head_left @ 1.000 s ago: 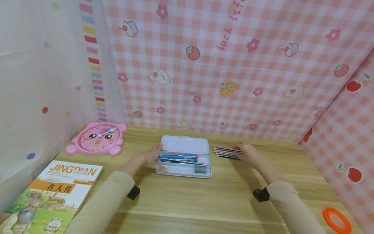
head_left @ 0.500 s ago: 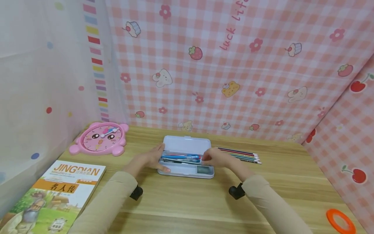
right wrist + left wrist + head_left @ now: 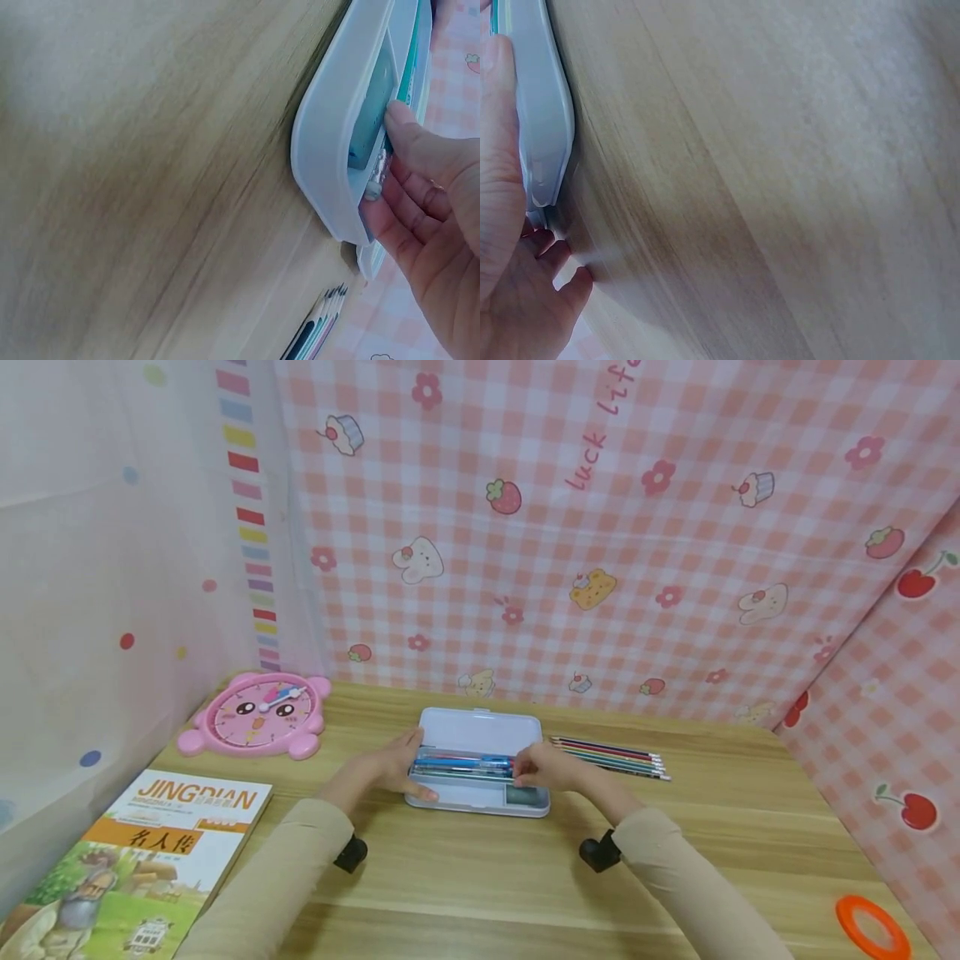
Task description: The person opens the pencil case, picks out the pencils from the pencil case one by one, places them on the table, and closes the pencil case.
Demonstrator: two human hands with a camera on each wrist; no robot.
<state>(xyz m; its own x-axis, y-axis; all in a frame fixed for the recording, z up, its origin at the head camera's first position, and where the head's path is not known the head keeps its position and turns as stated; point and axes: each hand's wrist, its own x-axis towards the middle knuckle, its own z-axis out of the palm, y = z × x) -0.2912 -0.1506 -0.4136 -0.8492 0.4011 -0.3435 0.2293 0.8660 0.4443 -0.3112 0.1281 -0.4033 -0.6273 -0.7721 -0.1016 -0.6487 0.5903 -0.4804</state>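
A white pencil case (image 3: 480, 731) lies unfolded on the table, its lid tilted back. My left hand (image 3: 390, 768) grips the case's left end, thumb over the front rim; the left wrist view shows that thumb (image 3: 499, 142) along its wall. Blue pens (image 3: 465, 762) fill the rear compartment. At the right end, my right hand (image 3: 547, 766) pinches a green pencil (image 3: 380, 171) by its metal-and-eraser end, inside the case. A grey-green eraser (image 3: 525, 796) sits in the small front right compartment. Right of the case, several pencils (image 3: 611, 757) lie side by side.
A pink clock (image 3: 258, 714) lies at the back left, with a book (image 3: 142, 860) in front of it. An orange ring (image 3: 872, 927) is near the right front edge. Patterned cloth walls (image 3: 480, 568) close off the back and sides.
My right hand went from the loose pencils leftward to the case with a pencil, which now lies lower and straighter among the pens. My left hand kept its grip on the case.
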